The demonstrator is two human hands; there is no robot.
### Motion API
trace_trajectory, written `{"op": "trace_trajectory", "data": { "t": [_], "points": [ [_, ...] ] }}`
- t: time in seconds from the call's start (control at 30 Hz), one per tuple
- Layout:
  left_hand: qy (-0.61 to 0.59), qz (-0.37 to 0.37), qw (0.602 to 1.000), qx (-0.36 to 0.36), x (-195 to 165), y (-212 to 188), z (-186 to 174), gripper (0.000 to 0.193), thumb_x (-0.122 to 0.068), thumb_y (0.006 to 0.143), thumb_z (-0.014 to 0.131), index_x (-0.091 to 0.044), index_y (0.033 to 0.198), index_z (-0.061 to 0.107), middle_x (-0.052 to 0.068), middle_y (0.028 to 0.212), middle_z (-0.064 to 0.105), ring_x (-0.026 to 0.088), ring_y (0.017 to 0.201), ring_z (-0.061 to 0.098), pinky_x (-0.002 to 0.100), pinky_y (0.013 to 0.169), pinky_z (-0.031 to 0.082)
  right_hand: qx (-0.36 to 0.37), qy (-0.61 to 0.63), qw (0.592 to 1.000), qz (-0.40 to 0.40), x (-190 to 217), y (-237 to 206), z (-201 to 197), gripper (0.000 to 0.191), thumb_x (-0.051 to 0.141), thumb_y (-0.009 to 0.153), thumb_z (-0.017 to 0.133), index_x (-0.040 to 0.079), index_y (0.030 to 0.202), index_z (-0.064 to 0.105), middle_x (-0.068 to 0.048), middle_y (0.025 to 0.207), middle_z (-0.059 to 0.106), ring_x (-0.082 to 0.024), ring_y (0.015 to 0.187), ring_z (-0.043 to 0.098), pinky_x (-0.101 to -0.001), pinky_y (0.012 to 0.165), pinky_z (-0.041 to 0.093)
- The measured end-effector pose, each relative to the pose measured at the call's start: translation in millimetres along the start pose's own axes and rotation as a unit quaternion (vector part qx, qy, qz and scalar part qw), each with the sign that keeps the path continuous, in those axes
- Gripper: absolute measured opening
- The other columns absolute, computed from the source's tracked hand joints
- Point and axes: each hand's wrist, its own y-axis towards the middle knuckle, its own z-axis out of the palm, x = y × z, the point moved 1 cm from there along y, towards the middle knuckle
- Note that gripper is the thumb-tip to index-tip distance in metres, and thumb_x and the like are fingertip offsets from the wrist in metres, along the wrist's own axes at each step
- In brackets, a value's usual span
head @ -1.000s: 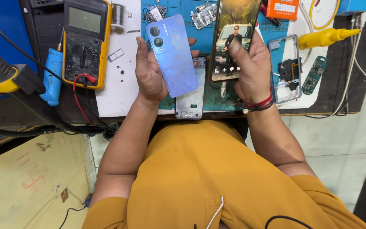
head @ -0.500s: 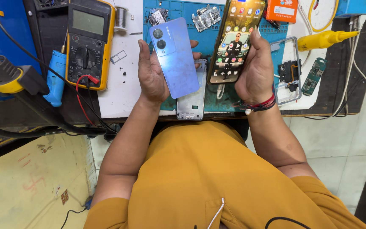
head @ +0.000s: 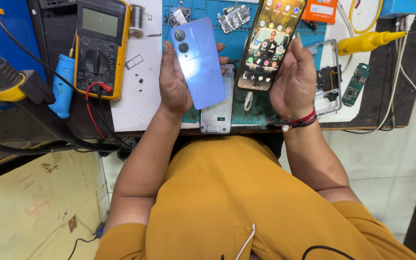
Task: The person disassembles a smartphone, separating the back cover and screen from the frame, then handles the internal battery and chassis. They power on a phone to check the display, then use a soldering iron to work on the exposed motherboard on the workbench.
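With the left hand (head: 175, 84) gripping the blue back cover (head: 199, 62) and the right hand (head: 292, 82) cradling the lit phone (head: 269, 45), keep both edge-held above the table (head: 136, 103).

Phone repair workshop: multimeter (head: 101, 45), circuit boards (head: 234, 17), blue work mat (head: 246, 103).

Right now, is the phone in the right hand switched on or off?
On. The phone in the right hand has a lit screen showing coloured icons.
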Motion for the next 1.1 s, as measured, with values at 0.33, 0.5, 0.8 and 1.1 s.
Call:
{"op": "trace_trajectory", "data": {
  "t": [0.33, 0.5, 0.8, 1.1],
  "points": [
    [-0.006, 0.002, 1.0, 0.013, 1, -2, -1, 0.084, -0.068, 0.105, 0.026, -0.001, 0.151, 0.047, 0.026, 0.138, 0.063, 0.03, 0.117, 0.07, 0.047, 0.101, 0.059, 0.113, 0.003, 0.992, 0.053, 9, -7, 3, 0.059, 0.043, 0.109, 0.04, 0.0, 0.148, 0.045, -0.019, 0.133, 0.065, -0.033, 0.12, 0.066, -0.0474, 0.11, 0.052],
    [-0.009, -0.005, 1.0, 0.006, 2, -2, -2, 0.087, -0.069, 0.103, 0.026, -0.001, 0.153, 0.045, 0.026, 0.139, 0.062, 0.031, 0.12, 0.069, 0.048, 0.104, 0.059, 0.088, 0.013, 0.994, 0.065, 5, -3, 0, 0.056, 0.042, 0.115, 0.035, -0.001, 0.146, 0.051, -0.019, 0.127, 0.067, -0.029, 0.116, 0.068, -0.0434, 0.108, 0.054],
    [-0.007, -0.006, 1.0, 0.004, 1, -1, 0, 0.088, -0.07, 0.102, 0.027, -0.001, 0.154, 0.043, 0.027, 0.137, 0.062, 0.032, 0.12, 0.069, 0.048, 0.105, 0.059, 0.037, 0.055, 0.994, 0.09, 5, 0, -2, 0.062, 0.053, 0.113, 0.038, 0.001, 0.136, 0.062, -0.016, 0.115, 0.071, -0.028, 0.107, 0.071, -0.0441, 0.1, 0.057],
    [-0.005, -0.003, 1.0, 0.006, 1, 0, -1, 0.09, -0.071, 0.103, 0.026, 0.001, 0.154, 0.043, 0.028, 0.138, 0.062, 0.032, 0.12, 0.069, 0.047, 0.104, 0.059, 0.026, 0.054, 0.993, 0.1, 6, 2, 2, 0.065, 0.056, 0.109, 0.039, 0.002, 0.139, 0.06, -0.015, 0.118, 0.071, -0.027, 0.11, 0.071, -0.0434, 0.102, 0.056]
  ]
}}
